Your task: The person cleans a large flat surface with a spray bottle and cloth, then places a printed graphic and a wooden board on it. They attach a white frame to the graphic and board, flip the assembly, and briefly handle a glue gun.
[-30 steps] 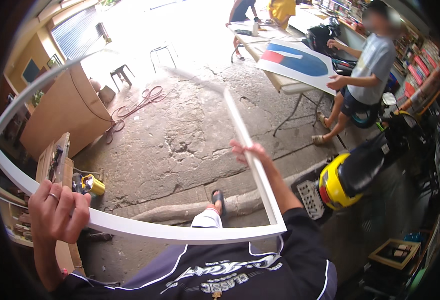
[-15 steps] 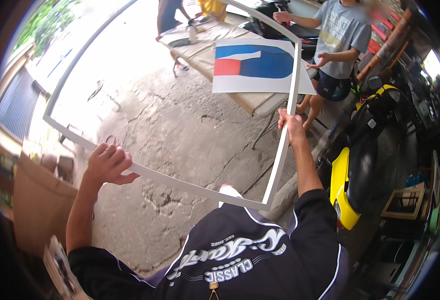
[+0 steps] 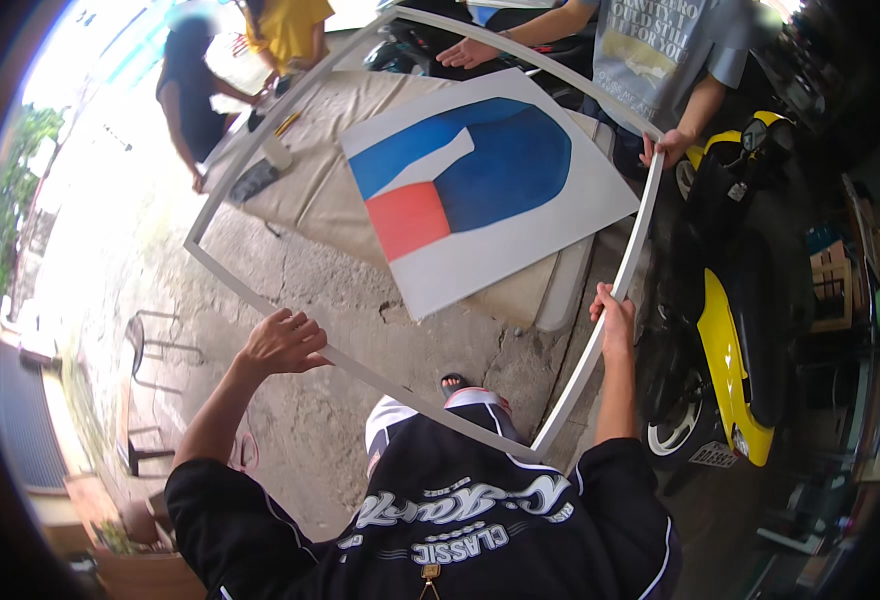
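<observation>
A large, thin white picture frame (image 3: 415,401) is held up in front of me, tilted, with nothing filling it. My left hand (image 3: 285,343) is closed around its near left side. On its right side, my right hand (image 3: 613,318) grips the bar with curled fingers. Through the frame shows a painted canvas (image 3: 510,165) in blue, coral and white, lying on a table with a beige cloth (image 3: 335,225). At the far right corner a co-worker's hand (image 3: 666,147) touches the frame. That person's other hand (image 3: 467,53) is stretched out flat over the far side.
A yellow and black motorcycle (image 3: 725,370) stands close on my right. Two other people are at the table's far left end, near a white cup (image 3: 276,152) and a dark cloth-like item (image 3: 254,182). A metal chair (image 3: 138,345) stands at left on cracked concrete.
I am closer to the table, and the frame now hangs over more of the canvas. The co-worker has come nearer and taken hold of the far right corner.
</observation>
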`<state>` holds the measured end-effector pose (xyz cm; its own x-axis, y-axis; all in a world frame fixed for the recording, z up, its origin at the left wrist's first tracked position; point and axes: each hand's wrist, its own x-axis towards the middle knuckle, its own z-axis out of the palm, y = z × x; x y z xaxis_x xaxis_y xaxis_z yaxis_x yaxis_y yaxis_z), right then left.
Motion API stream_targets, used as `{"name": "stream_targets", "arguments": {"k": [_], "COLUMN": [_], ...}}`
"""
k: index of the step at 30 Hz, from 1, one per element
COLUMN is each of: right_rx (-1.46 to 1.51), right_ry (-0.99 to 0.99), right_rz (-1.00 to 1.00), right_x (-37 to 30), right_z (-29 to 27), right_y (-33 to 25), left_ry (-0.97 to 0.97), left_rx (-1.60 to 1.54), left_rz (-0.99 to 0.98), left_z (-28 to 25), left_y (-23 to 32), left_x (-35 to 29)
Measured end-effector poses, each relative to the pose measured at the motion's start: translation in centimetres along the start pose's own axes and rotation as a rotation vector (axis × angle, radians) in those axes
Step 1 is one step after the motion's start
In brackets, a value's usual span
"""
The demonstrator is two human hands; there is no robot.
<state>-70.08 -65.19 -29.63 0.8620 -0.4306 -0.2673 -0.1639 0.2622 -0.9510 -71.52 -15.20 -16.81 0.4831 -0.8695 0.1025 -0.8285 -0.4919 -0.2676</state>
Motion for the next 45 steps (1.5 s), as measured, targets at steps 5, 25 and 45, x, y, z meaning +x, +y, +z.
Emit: {"name": "stream_targets", "arguments": {"k": [5,25,45], "right_rx": [-0.008,0.015,-0.171], "right_ry": [0.211,0.700,0.876], "right_rz": [0.054,0.157,0.302], "right_x": [1.6,4.5,-5.5], "right_z": [4.2,22.7,31.9], "right_y": [1.2,10.1,16.4], "left_ry": [0.026,0.062,-0.023], "left_rx": [-0.094,-0.480,-0.689], "left_rz": [0.174,0.323,0.298], "left_z": [5.3,25.3,31.1], "left_y": [-12.0,-37.7,-38.1], "left_x": [3.9,13.1,14.1]}}
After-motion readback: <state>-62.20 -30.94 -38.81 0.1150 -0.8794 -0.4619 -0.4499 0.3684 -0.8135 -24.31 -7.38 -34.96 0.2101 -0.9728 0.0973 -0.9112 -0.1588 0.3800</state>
